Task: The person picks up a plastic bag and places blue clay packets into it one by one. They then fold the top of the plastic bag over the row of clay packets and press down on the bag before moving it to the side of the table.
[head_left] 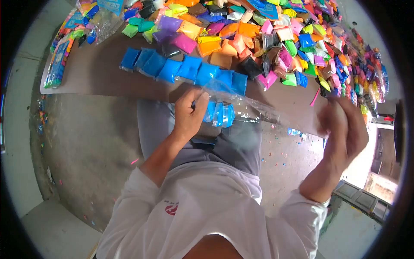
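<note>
My left hand [189, 112] is closed on a long clear plastic bag [254, 108] at the table's near edge, its fingers pinched on the bag's left part. Several small blue packets [222, 114] lie inside the bag, just right of that hand. The bag stretches right toward my right hand [343, 125], which is raised and smeared by motion, so its fingers and any hold on the bag cannot be made out. Beyond the bag, a slanting row of blue packets [189, 67] lies on the brown table [99, 77].
A large heap of small packets in many colours [241, 30] spreads over the far side of the table. Filled clear bags [60, 60] lie at the left end, with more [375, 82] at the right. A pink sliver [315, 97] lies near the front edge.
</note>
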`<state>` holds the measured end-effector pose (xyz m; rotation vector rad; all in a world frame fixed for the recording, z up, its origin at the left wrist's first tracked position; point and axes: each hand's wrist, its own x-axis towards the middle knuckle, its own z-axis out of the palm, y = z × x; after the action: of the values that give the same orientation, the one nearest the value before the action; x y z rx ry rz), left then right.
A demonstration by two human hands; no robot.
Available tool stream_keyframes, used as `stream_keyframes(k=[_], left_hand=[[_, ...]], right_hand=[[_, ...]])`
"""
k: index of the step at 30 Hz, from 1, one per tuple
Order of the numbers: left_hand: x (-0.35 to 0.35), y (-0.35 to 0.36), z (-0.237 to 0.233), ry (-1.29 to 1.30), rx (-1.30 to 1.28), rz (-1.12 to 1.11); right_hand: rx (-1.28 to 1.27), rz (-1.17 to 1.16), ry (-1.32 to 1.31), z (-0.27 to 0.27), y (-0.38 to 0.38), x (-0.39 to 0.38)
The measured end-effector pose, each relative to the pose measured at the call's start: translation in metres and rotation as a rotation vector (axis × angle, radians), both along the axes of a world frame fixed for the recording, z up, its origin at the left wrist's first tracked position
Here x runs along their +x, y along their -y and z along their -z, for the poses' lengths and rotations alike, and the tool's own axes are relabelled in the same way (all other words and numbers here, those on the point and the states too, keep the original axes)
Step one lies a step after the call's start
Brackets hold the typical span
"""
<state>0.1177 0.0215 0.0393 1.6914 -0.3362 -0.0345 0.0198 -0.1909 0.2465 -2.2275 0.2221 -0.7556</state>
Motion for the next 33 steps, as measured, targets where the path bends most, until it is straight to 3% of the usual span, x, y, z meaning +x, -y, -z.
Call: stream_keyframes(k=[2,6,9,18,25,33], left_hand=[[0.000,-0.001,-0.004,0.011,0.007,-0.001],[-0.001,-0.002,-0.003,-0.002,0.017,0.009],[0.000,-0.002,-0.003,-0.010,0.010,0.012],[0.000,-0.002,-0.003,0.020,-0.012,0.017],[-0.001,0.000,-0.001,0.000,-0.044,0.007],[-0.001,0.001,-0.009,0.029,0.001,-0.008]], right_hand=[[-0.262,-0.277,-0.146,0.022,0.026,0.043],[-0.396,-0.688,-0.499,0.073,0.037,0.100],[-0.484,-0.783,-0.589,0.094,0.019,0.113],[-0.836,-0.771,-0.467,0.128,0.006,0.116],[-0.791,-0.796,-0.399,0.134,0.021,0.106],[-0.845,-0.811,-0.493,0.139,0.013,0.117]])
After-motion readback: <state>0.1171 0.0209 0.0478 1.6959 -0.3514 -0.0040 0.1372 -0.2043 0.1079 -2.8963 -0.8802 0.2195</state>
